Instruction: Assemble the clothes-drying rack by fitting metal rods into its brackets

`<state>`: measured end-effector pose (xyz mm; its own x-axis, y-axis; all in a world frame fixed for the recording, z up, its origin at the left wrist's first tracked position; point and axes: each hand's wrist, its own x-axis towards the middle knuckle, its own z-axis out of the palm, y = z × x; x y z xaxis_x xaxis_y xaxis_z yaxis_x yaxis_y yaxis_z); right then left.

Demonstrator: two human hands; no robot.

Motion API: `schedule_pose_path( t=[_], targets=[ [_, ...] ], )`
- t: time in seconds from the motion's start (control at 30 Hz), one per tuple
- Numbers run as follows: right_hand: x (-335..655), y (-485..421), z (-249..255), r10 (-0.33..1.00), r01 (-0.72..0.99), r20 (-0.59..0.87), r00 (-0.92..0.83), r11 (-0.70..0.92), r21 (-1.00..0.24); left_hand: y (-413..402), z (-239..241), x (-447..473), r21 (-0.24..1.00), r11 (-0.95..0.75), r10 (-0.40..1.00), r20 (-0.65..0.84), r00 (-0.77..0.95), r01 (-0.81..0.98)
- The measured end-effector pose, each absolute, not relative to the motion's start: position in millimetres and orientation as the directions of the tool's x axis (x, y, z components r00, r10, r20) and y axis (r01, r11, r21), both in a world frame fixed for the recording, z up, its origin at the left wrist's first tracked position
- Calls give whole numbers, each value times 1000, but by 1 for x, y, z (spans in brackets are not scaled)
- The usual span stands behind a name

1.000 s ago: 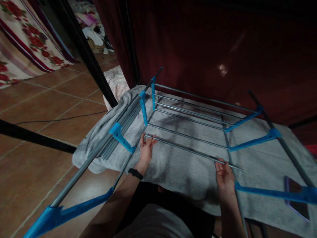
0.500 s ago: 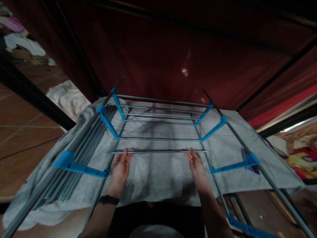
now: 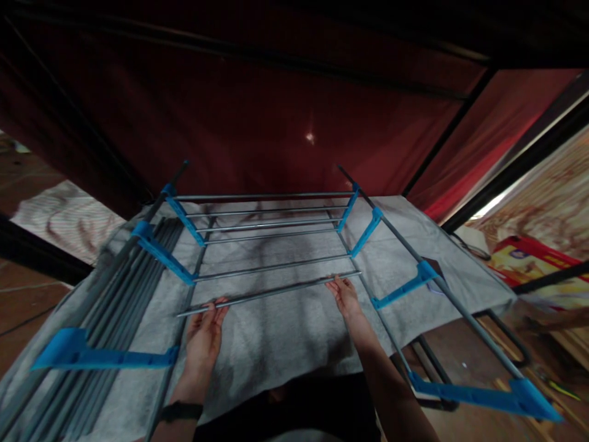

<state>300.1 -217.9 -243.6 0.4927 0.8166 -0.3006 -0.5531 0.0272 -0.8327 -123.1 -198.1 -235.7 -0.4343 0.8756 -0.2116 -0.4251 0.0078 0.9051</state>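
1. Head camera view: a loose grey rod (image 3: pixel 276 291) slants across the centre of the frame, its left end lower than its right.
2. The left hand (image 3: pixel 205 334), lower left of centre, has its thumb and fingers clamped on the rod near its left end; a dark wristband (image 3: pixel 181 411) circles that wrist.
3. The right hand (image 3: pixel 345 298), right of centre, pinches the rod near its right end with its fingertips.
4. Around both hands stands a grey tube rack (image 3: pixel 271 269) with blue brackets (image 3: pixel 172 261) along both sides; several crossbars span it just beyond the rod.
5. Grey tubes (image 3: pixel 131 307) lie bundled at the left, on a grey blanket (image 3: pixel 299 337).
6. Dark red fabric (image 3: pixel 257 116) fills the upper frame; a red and yellow box (image 3: pixel 536 264) sits at far right.
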Motion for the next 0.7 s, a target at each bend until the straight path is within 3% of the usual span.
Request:
schedule_pose_path(
  t=[0.4, 0.7],
  targets=[
    [296, -219, -235, 814, -579, -330, 478, 10, -815, -199, -240, -131, 903, 27, 902, -206, -378, -428],
    [294, -221, -223, 793, -619, -396, 463, -31, -785, -200, -236, -126, 921, 43, 871, -224, -438, -386]
  ],
)
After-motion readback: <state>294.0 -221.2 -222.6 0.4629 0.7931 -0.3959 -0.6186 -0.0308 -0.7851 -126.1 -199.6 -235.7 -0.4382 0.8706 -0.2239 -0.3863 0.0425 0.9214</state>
